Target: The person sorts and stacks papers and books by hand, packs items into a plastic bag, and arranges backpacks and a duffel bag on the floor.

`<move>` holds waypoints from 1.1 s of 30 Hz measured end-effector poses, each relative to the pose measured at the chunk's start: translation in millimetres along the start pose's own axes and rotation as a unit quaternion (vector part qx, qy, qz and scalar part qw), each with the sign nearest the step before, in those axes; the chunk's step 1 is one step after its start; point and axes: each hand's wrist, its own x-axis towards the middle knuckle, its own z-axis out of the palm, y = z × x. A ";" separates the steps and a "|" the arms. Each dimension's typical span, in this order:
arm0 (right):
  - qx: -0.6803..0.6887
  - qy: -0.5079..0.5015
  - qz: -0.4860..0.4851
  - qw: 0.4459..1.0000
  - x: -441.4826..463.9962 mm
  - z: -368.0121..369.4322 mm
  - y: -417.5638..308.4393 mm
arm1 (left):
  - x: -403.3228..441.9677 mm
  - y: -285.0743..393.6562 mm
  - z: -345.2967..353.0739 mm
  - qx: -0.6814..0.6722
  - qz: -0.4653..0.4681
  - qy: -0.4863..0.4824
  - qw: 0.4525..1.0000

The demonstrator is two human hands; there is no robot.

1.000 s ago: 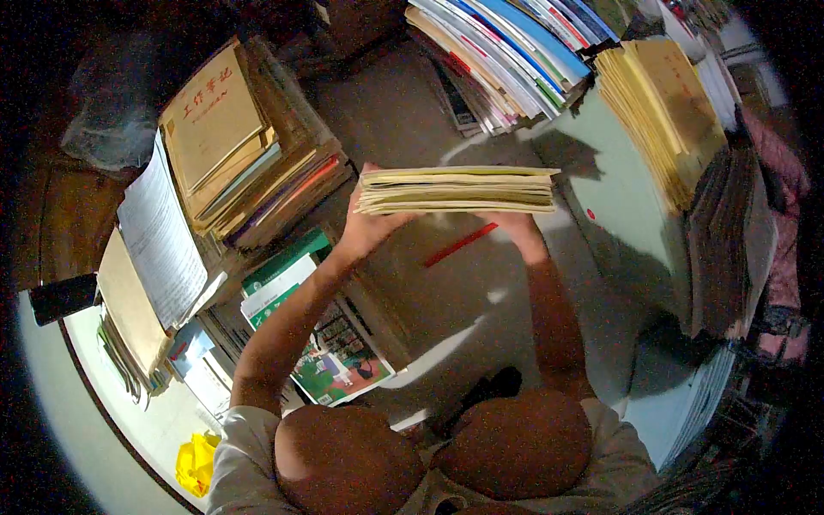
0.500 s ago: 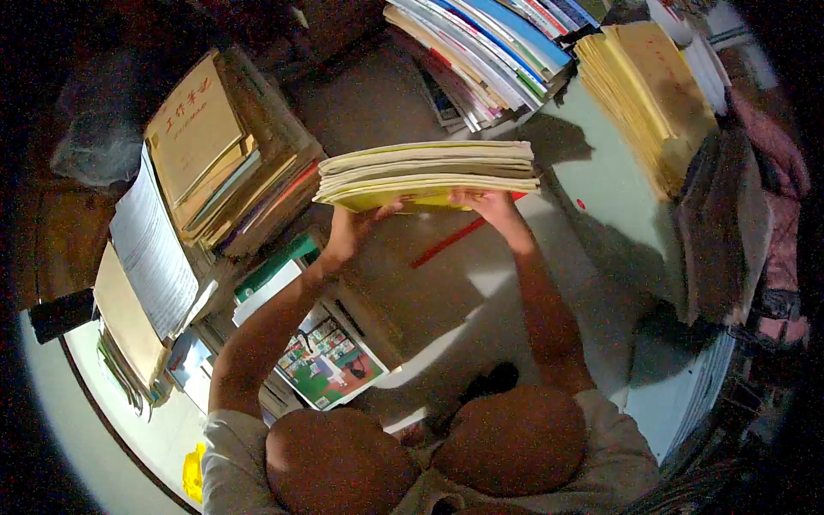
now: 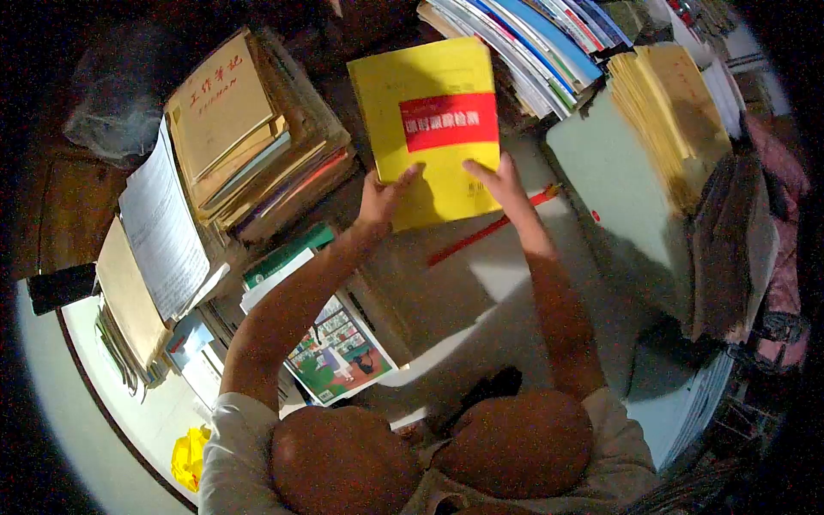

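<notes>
The yellow paper-covered booklet with a red panel and pale characters (image 3: 429, 137) is held up over the middle of the bench (image 3: 506, 313), its cover facing the camera and slightly turned. The left hand (image 3: 386, 200) grips its lower left corner area and the right hand (image 3: 502, 183) its lower right side. Both thumbs press on the cover; the other fingers are mostly hidden, and what lies behind the cover cannot be seen.

Below the booklet, a long, thin red stick-like item (image 3: 481, 237) lies slantwise on the bench, passing under the right wrist. Near the left forearm, which partly covers it, is a green-and-white book with a colourful illustration (image 3: 348, 359).

Further left stands a thick pile of brown paper notebooks (image 3: 275, 146), the top one marked with red characters. Beside the pile are white sheets covered in handwriting (image 3: 161, 227), then a plain tan paper folder (image 3: 129, 287) and a dark block-shaped object (image 3: 64, 288). Crumpled bright yellow plastic (image 3: 190, 457) lies nearer the body.

Beyond the booklet, to the right, is a row of thin books with blue, white and red edges (image 3: 536, 51). Farther right, a fanned stack of yellow-brown paper booklets (image 3: 674, 120) rests on a pale green surface (image 3: 592, 184), with pink patterned cloth (image 3: 781, 249) at the far side.
</notes>
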 end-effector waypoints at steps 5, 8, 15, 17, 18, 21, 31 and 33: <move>-0.176 -0.055 0.037 0.982 64.5 7.4 -12.4 | 11.7 -6.7 -7.0 -0.170 -0.074 -0.006 0.983; -0.269 -0.114 0.149 0.945 81.6 15.1 -25.2 | 14.2 -20.6 -14.5 -0.221 -0.101 -0.002 0.970; -0.031 -0.090 0.240 0.966 21.5 -9.3 -0.9 | 6.7 -25.6 -17.3 -0.247 -0.115 0.024 0.962; 0.136 -0.089 0.306 0.938 7.7 -7.4 27.4 | 18.3 -42.0 -23.4 -0.244 -0.111 0.029 0.963; 0.173 -0.045 0.276 0.944 3.3 -1.5 37.4 | 19.2 -36.8 -20.9 -0.246 -0.109 0.030 0.963; 0.208 0.026 0.247 0.946 4.2 26.5 29.2 | 25.9 -32.3 -15.7 -0.229 -0.063 -0.036 0.971; -0.030 0.156 0.193 0.968 73.0 47.9 54.6 | -31.7 -13.0 11.7 -0.129 -0.082 0.135 0.979; -0.098 0.092 0.239 0.962 73.6 40.0 58.0 | -69.6 13.1 10.6 -0.029 -0.041 0.105 0.993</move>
